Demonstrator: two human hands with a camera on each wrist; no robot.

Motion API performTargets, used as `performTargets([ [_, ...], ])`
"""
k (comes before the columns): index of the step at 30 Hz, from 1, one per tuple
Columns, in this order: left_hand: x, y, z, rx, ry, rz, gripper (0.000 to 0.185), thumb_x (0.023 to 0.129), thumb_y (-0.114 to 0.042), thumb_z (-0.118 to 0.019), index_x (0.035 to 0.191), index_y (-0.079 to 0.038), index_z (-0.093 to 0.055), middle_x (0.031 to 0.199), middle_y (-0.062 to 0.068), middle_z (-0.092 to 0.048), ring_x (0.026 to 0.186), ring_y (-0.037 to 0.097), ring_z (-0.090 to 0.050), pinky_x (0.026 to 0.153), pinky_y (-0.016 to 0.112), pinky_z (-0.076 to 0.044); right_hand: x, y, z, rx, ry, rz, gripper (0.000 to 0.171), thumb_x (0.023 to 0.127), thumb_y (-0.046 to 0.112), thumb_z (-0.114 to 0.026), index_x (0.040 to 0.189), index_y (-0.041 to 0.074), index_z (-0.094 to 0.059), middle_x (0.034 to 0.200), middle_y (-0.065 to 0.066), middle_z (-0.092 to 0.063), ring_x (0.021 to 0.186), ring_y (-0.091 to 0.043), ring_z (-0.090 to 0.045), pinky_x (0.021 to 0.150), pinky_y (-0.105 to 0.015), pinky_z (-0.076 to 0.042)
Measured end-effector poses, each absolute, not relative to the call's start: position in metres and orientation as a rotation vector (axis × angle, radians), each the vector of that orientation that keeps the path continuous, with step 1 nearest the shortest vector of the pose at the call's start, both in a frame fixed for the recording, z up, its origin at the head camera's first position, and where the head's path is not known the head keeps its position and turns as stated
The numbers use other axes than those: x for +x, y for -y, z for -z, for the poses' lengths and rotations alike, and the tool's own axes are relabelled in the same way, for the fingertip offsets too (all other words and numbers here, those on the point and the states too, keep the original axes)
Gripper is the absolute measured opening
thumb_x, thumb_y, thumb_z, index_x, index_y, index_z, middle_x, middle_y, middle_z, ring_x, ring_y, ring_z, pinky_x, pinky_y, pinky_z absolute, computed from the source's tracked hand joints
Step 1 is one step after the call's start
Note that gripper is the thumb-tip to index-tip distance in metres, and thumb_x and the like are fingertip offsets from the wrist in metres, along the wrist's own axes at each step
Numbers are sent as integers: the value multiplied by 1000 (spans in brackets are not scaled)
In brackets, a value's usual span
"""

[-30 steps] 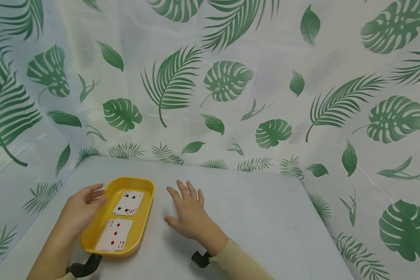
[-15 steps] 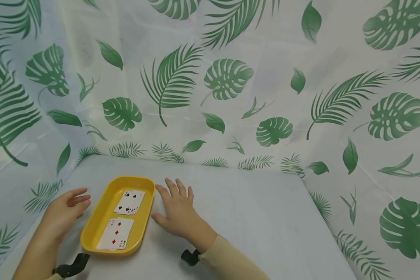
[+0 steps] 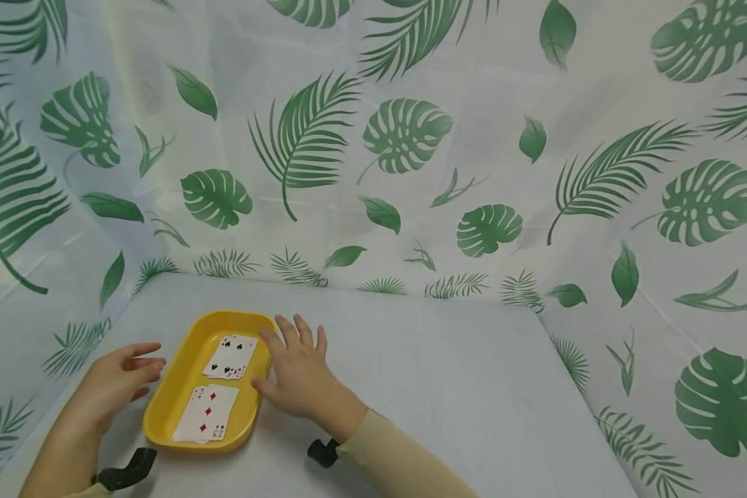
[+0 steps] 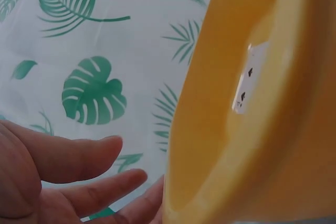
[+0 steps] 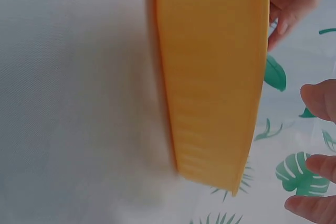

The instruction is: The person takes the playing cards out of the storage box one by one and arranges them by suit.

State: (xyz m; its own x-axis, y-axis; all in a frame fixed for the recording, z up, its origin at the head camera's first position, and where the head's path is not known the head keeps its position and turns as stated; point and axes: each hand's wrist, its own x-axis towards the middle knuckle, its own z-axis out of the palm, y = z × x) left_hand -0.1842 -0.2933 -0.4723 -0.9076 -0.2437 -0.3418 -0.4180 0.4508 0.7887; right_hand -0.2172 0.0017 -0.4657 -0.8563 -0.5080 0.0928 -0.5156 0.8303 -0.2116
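A yellow tray (image 3: pixel 247 425) lies on the white table, with two small stacks of playing cards inside. The far stack (image 3: pixel 232 356) shows a spade card on top; the near stack (image 3: pixel 205 413) shows a diamond card. My left hand (image 3: pixel 115 384) is beside the tray's left side, fingers loosely bent and holding nothing. Over the tray's right rim reaches my right hand (image 3: pixel 299 373), fingers spread, with nothing in it. In the right wrist view its fingertips stand apart from the tray's outer wall (image 5: pixel 212 77).
The white tabletop (image 3: pixel 448 387) stretches to the right of the tray. Behind and at both sides hang white sheets with green leaf prints (image 3: pixel 404 138). A black wrist mount (image 3: pixel 127 470) sits at the left wrist, another (image 3: pixel 324 453) at the right.
My left hand has drawn back leftward from over the tray's left edge. My right hand has moved left, up to the tray's right rim. Tray and cards stay in place.
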Motion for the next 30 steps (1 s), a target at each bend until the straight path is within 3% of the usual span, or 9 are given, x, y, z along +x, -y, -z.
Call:
performTargets([
  [7,-185,296,475,-477,-2475,-1365,66,109,-21,-61,162,6,-33,143,38,-55,115,39,-68,96,53,-62,-222,11,468,877,2956,-313,80,97,57,-71,165,33,-37,177,-4,-29,165,-38,-24,126,-75,-23],
  [15,-185,301,475,-410,-2467,-1328,66,107,-17,-65,161,6,-35,125,27,-65,104,27,-70,91,49,-64,-232,28,472,892,2960,-332,80,97,56,-71,166,33,-37,177,-5,-27,165,-38,-22,127,-75,-20],
  [30,-184,302,479,-378,-2420,-1334,59,104,-9,-63,155,9,-40,108,15,-64,95,23,-64,83,39,-65,-236,59,480,939,3001,-245,82,96,61,-71,166,37,-35,176,0,-26,165,-34,-20,130,-71,-19],
])
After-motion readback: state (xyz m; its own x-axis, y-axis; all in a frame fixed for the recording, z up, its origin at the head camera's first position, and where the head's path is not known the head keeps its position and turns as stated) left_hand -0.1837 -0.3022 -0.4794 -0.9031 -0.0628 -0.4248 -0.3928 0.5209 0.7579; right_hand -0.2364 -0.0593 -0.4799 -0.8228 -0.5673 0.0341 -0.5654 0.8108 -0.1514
